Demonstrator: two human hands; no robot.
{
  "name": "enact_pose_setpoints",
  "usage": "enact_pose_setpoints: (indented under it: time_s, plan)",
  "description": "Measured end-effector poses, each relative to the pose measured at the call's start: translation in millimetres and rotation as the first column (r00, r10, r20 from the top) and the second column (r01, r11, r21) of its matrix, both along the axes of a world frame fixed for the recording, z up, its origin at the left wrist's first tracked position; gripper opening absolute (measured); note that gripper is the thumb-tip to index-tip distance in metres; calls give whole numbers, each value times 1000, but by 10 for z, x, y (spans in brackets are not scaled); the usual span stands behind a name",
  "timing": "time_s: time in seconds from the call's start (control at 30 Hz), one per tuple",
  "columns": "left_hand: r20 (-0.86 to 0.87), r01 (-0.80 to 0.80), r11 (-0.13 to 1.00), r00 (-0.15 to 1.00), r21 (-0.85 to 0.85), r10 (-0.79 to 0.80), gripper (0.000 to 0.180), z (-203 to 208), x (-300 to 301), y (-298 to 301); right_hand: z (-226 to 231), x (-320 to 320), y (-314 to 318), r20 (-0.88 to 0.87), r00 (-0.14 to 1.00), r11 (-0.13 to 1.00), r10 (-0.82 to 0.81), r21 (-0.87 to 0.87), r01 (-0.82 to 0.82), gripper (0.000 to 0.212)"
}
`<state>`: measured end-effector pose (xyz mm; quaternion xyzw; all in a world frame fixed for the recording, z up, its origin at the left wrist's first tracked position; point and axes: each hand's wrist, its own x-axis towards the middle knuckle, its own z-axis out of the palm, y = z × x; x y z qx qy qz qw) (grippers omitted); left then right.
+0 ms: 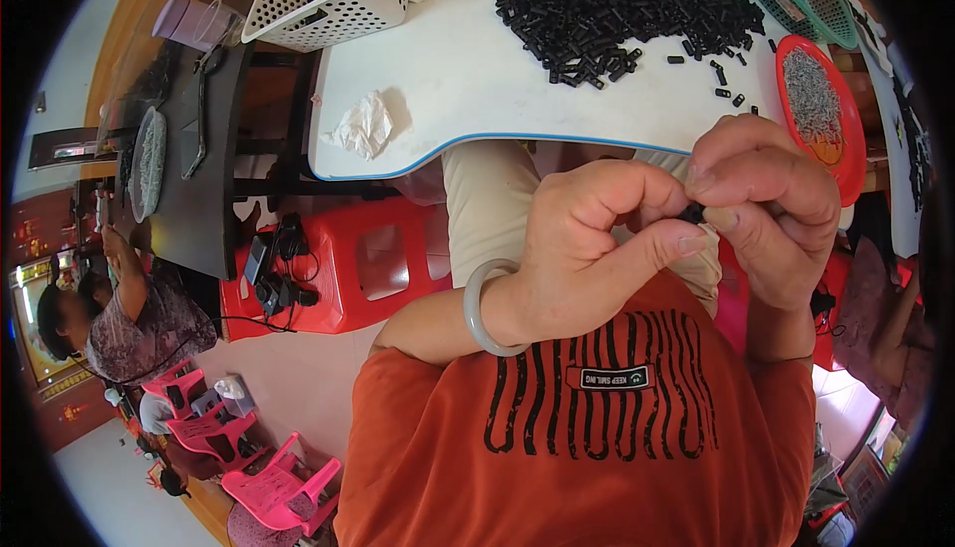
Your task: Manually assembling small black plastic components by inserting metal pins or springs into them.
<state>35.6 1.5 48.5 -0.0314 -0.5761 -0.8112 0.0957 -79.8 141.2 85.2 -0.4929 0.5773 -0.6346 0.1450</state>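
My left hand [607, 234] and my right hand [766, 199] meet in front of my chest, above my lap and near the table's front edge. Between their fingertips is a small black plastic piece [693, 213], mostly covered by the fingers. Both hands are closed in a pinch on it. A pale bangle [477, 306] circles my left wrist. Beyond the hands, a large heap of small black plastic pieces [597, 10] lies on the white table [448, 80]. Several loose ones lie at its right edge, close to my right hand.
Right of the heap stand a red tray [851, 139] of small silvery metal parts and a green basket [841, 20]. A white perforated basket [348, 15] and crumpled tissue [364, 125] are at left. A red stool [388, 269] holds black devices. Other people sit left and right.
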Motion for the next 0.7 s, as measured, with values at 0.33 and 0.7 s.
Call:
enact_pose_setpoints:
  time_s: [0.33,0.7]
  plan:
    - [-25,-21,1000,999,-20,20,13,-31,-10,9,-135,30,-42,152,988,997,26,-77,-15,20]
    - [-43,-8,997,999,75,11,19,-2,-49,-43,-251,-114,67,477,864,985,160,-24,-169,46]
